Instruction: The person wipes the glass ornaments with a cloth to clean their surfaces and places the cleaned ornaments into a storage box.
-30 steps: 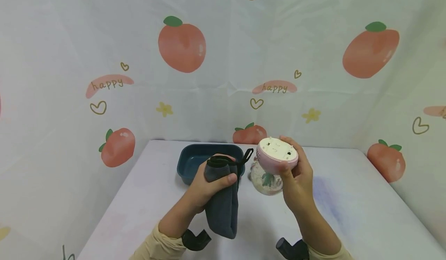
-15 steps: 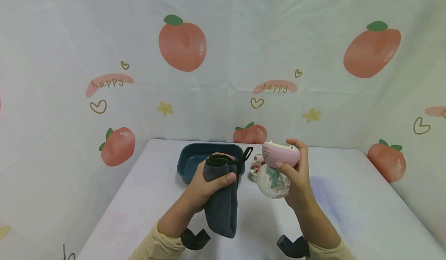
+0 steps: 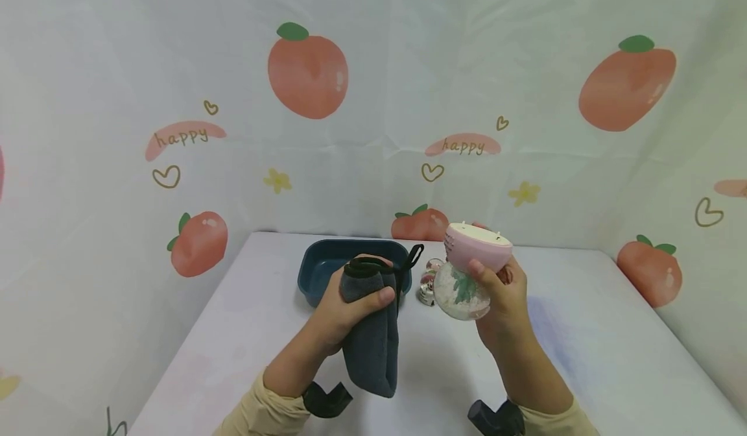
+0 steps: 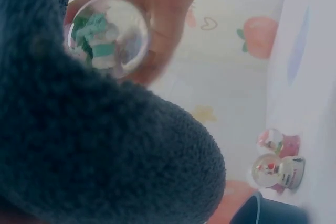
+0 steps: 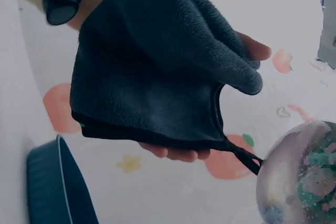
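Note:
A folded dark grey-blue cloth [image 3: 371,351] with a black hanging loop is gripped in my left hand [image 3: 340,309], thumb across its front. My right hand [image 3: 506,300] holds a snow globe [image 3: 478,248] upside down by its pink base, the cream underside facing up. Its clear ball [image 3: 461,293] points downward, with green and white shapes inside. Close up in the right wrist view, the ball [image 5: 302,177] sits beside the cloth's loop. From the left wrist, the ball [image 4: 107,38] shows beyond the cloth, fingers behind it.
On the white table [image 3: 245,332], a dark teal rectangular bin [image 3: 318,274] stands behind my left hand. Two small snow globes [image 4: 278,169] stand beside the bin, partly behind the raised globe in the head view. A fruit-printed white curtain hangs behind the table.
The snow globe has tipped so its underside turns away and the ball comes into view below, and it has shifted slightly right. The left hand and cloth stay nearly still.

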